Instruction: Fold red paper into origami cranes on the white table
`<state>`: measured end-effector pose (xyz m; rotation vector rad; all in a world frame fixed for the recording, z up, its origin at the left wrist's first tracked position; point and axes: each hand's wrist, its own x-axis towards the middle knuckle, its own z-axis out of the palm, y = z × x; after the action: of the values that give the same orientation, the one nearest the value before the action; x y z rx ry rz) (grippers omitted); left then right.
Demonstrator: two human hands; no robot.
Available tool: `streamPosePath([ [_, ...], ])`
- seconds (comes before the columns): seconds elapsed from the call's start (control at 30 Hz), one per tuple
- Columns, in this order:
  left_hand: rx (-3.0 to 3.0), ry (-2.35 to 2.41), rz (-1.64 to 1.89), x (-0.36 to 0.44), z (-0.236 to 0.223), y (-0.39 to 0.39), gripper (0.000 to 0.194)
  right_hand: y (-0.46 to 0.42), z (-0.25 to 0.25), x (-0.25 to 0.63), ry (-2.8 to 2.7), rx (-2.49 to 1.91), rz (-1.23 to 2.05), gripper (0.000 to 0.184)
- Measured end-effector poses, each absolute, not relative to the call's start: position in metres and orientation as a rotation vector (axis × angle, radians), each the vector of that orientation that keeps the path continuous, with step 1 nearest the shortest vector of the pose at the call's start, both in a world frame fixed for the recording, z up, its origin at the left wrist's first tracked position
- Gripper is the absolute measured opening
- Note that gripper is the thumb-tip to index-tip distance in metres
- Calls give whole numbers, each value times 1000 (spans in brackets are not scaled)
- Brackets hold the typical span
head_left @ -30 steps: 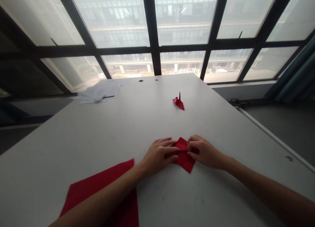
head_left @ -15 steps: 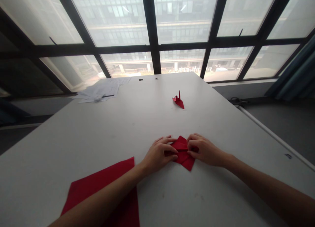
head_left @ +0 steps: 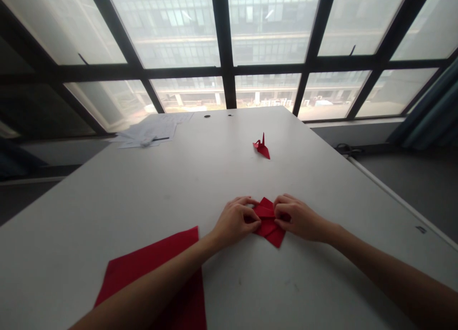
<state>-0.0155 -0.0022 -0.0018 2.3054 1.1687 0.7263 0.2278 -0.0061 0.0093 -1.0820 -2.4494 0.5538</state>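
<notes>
left hand (head_left: 234,221) curled from flat to pinch on folded paper (head_left: 267,227), right hand (head_left: 297,218) pinching opposite side, both angled inward

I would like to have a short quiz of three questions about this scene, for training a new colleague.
1. True or false: the left hand and the right hand both have fingers on the small folded red paper.

2. Choose one. What stands on the white table, farther away than the hands?
A) a green cup
B) a red paper crane
C) a yellow box

3. Short answer: which arm crosses over the large red sheet?

Key:
1. True.
2. B.
3. The left arm.
</notes>
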Motion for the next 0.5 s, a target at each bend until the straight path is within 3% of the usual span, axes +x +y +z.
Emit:
streamPosePath([
  [0.3,2433,1165,664,-16,3,-5,7,-10,14,225,-2475,-1085,489,13],
  [0.5,2743,1040,502,-25,8,-12,56,-11,11,225,-2439,-1066,501,25],
])
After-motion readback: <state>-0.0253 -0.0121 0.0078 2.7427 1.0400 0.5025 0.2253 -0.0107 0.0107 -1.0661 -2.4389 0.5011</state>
